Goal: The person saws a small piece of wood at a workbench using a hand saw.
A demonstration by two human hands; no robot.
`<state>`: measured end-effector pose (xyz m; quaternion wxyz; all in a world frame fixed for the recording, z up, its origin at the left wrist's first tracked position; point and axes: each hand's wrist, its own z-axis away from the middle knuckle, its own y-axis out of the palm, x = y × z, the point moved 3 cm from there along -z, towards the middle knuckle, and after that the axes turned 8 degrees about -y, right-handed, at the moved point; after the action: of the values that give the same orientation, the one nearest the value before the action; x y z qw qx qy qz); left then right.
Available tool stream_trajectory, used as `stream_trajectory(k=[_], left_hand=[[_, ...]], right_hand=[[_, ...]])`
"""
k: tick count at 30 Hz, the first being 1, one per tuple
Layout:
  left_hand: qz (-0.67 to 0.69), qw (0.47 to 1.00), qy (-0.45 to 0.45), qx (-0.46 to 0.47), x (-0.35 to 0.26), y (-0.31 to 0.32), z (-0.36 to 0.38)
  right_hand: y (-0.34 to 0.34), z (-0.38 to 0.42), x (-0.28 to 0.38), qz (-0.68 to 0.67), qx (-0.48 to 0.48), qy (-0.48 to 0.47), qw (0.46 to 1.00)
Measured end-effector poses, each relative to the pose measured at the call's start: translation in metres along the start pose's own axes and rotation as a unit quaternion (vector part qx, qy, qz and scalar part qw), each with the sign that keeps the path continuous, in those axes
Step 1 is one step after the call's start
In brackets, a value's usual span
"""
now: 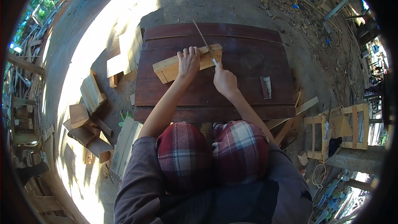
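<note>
A light wooden block (169, 67) lies at a slant on the dark red-brown wooden table (244, 79). My left hand (189, 63) presses on the block near its middle, fingers laid over its far edge. In my right hand (225, 79), the fingers are wrapped round the handle of a thin saw (202, 36). Its blade crosses the block close to the right end and points away toward the table's far edge. A small strip of dark wood with a pale, ragged face (265, 87) rests on the table's right side.
Cut wood pieces (92, 91) are heaped on the ground left of the table. A wooden frame (319, 137) and loose boards lie to the right. My knees in plaid cloth (184, 153) are at the table's near edge. Wood scraps litter the ground beyond.
</note>
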<state>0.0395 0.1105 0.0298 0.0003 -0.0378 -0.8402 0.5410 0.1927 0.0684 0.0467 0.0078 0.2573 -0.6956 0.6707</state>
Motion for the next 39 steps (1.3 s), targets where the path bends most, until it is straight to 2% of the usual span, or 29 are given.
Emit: stream_trajectory(k=[1,4,16,19,22,24,26,30,35,39], left_hand=[[-0.005,1.0,0.003,-0.017,-0.001,-0.003,0.001],[-0.051,0.998,0.004,0.043,-0.005,-0.004,0.002],[0.017,0.999,0.028,0.029,-0.01,-0.014,0.013],[0.012,0.999,0.025,0.042,-0.01,-0.013,0.015],[0.007,1.0,0.022,0.0,-0.01,-0.012,0.016],[0.058,0.997,0.011,0.049,-0.01,-0.012,0.013],[0.034,0.998,0.001,0.055,-0.014,-0.016,0.012],[0.061,0.998,0.022,-0.023,-0.015,-0.019,0.015],[0.02,0.999,0.031,0.015,-0.011,-0.022,0.018],[0.081,0.995,0.031,0.057,-0.017,-0.036,0.024]], right_hand=[[0.001,-0.004,0.003,0.006,-0.005,-0.001,1.0],[-0.002,0.003,0.003,-0.009,0.011,0.013,1.0],[0.008,0.109,-0.023,-0.014,0.017,0.05,0.999],[0.006,0.111,-0.025,-0.009,0.005,0.065,0.998],[0.002,0.11,-0.025,-0.013,0.012,0.069,0.997],[0.002,0.11,-0.026,-0.022,0.024,0.072,0.997],[-0.002,0.11,-0.032,-0.045,0.031,0.087,0.995],[-0.01,0.114,-0.031,-0.075,0.041,0.096,0.992],[-0.01,0.123,-0.032,-0.051,0.019,0.06,0.997],[-0.011,0.129,-0.036,-0.042,0.018,0.077,0.996]])
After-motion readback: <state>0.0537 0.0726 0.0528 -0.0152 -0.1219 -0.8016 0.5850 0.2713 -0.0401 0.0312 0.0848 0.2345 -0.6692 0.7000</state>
